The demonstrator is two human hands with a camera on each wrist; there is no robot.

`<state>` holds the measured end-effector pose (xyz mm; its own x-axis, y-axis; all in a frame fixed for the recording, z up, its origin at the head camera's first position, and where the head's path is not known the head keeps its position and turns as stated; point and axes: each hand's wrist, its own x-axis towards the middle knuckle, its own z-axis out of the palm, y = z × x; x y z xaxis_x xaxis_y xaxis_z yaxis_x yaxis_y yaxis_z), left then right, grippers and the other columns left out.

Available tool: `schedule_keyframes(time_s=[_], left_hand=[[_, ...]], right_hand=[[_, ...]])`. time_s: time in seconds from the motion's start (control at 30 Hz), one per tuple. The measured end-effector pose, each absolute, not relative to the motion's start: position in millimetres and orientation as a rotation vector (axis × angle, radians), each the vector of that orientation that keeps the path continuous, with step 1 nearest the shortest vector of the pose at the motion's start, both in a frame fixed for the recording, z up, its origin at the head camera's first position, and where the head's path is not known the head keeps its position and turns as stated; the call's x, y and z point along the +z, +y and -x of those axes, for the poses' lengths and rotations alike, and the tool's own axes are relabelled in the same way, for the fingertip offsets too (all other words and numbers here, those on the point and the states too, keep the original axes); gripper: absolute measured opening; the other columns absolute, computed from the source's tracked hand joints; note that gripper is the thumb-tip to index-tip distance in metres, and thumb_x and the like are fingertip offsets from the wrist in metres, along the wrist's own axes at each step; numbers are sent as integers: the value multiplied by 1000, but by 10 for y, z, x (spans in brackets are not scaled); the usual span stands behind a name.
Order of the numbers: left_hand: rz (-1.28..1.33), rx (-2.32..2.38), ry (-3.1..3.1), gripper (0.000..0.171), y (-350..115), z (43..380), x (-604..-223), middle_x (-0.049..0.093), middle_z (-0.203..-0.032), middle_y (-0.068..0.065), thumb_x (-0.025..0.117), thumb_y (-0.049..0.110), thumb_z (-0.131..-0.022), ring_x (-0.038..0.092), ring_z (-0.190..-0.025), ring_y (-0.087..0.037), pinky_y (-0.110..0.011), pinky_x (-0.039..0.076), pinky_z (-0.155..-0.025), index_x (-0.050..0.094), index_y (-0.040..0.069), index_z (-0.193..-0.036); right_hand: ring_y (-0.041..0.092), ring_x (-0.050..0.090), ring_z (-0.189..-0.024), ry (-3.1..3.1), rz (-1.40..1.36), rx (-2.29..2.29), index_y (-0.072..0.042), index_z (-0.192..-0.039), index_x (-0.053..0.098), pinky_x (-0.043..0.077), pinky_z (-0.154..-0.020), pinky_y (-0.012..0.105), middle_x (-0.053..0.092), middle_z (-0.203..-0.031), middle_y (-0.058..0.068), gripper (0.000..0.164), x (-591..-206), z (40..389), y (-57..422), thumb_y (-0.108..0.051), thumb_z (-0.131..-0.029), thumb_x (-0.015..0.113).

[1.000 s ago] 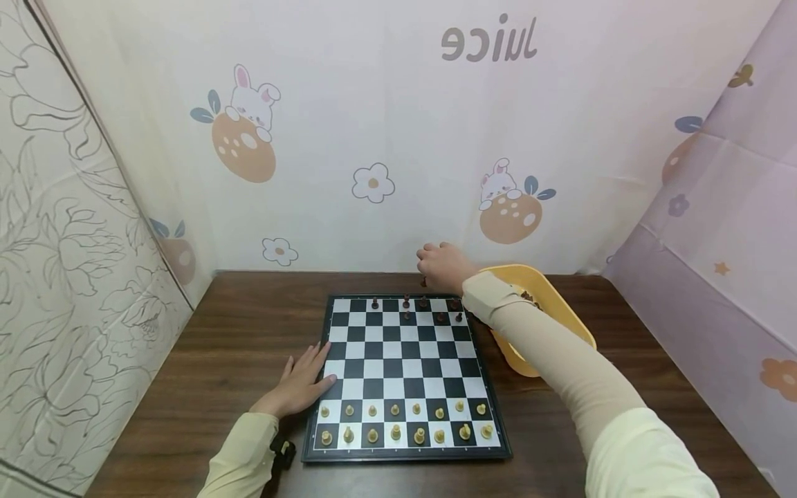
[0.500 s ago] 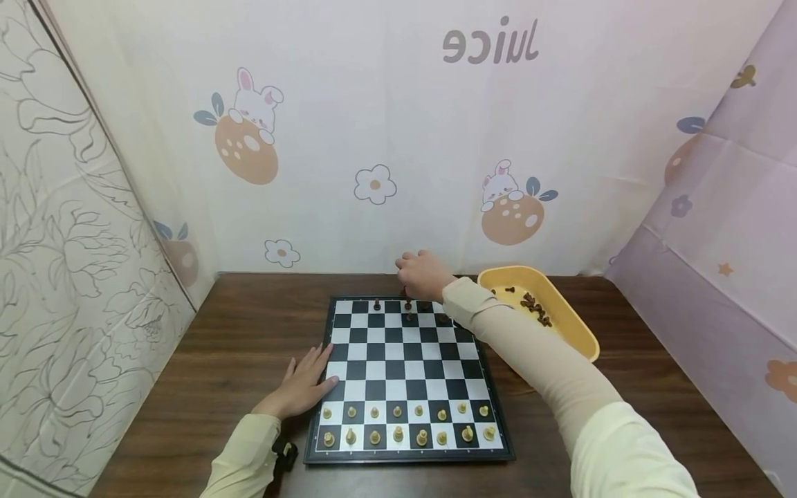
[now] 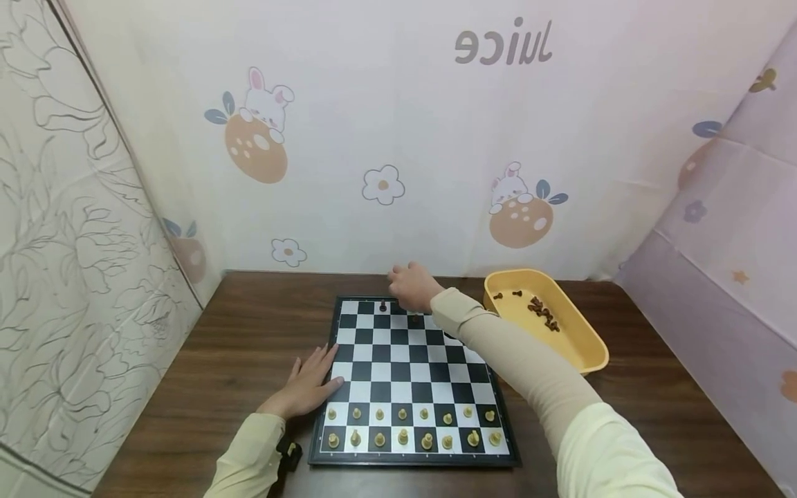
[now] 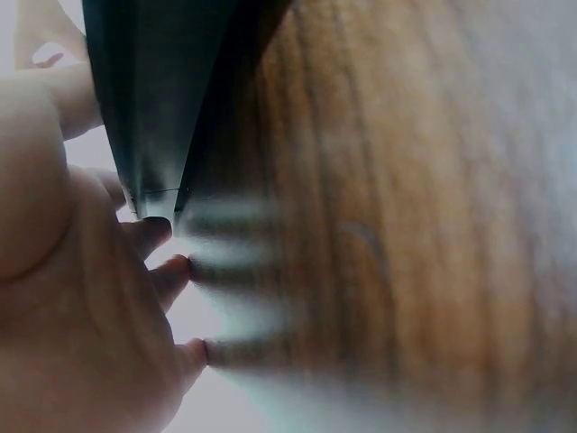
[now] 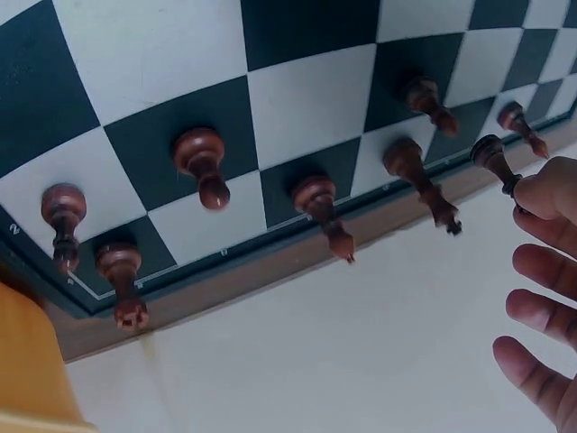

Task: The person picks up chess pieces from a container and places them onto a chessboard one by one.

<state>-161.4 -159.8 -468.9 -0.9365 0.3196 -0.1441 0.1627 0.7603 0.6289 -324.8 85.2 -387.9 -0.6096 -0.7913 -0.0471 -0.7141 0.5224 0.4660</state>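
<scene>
Dark chess piece (image 5: 494,161): located at the tips of the right grip (image 3: 414,286), at the far edge of the chessboard (image 3: 401,353). Right grip: grasping this piece by its upper end between thumb and index finger; the remaining fingers are clear of it. From where I stand, I cannot tell whether the base of the piece contacts a square. On the left side of the right grip, near it, a single dark piece (image 3: 382,306) stands on the board. On its right side, just beside the held piece, stands a dark piece with a cross-shaped top (image 5: 416,176); others follow toward the yellow tray (image 3: 575,339). The tray sits on the counter (image 3: 261,297) to the right of the right grip and contains loose dark pieces (image 3: 551,324). Left grip (image 3: 305,389): released, fingers spread, resting at the left edge of the board. To the right of the left grip, along the near side, light pieces (image 3: 426,440) stand in two rows of eight.
</scene>
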Motion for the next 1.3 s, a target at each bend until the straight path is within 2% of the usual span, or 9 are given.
schedule_keyframes(time_s=[0.17,0.27,0.63,1.03,1.3], left_hand=[[-407,995,2714,70,-1567,1594,-4678,20,-153,-26,50,40,-96,14,-141,-41,-61,-2,-109,25,5,-151],[-389,953,2713,70,-1547,1585,-4666,18,-155,-22,48,42,-97,12,-142,-38,-58,-2,-111,22,8,-152],[-366,949,2706,68,-1503,1599,-4629,19,-154,-22,51,38,-97,11,-142,-39,-59,-2,-111,24,7,-152],[-332,929,2715,69,-1533,1620,-4624,18,-154,-23,51,37,-97,11,-142,-39,-60,-3,-110,22,7,-152],[-323,915,2715,69,-1546,1603,-4639,19,-154,-23,52,36,-96,11,-142,-40,-60,-2,-110,23,6,-152]], right_hand=[[16,56,-87,-2567,-1310,-737,-16,-89,76,49,-67,29,65,-98,0,9,-3945,3230,880,-18,-87,68],[15,56,-86,-2562,-1309,-752,-17,-89,76,49,-67,28,65,-97,-1,8,-3967,3235,906,-20,-87,69],[16,56,-87,-2619,-1301,-674,-14,-91,74,50,-71,31,65,-98,1,8,-3920,3241,966,-18,-85,71],[18,56,-83,-2597,-1265,-632,-10,-92,73,50,-68,32,64,-92,3,9,-3686,3290,1205,-13,-85,70],[21,55,-87,-2623,-1164,-667,-9,-92,72,50,-72,35,63,-93,4,10,-3512,3345,1562,-14,-82,73]])
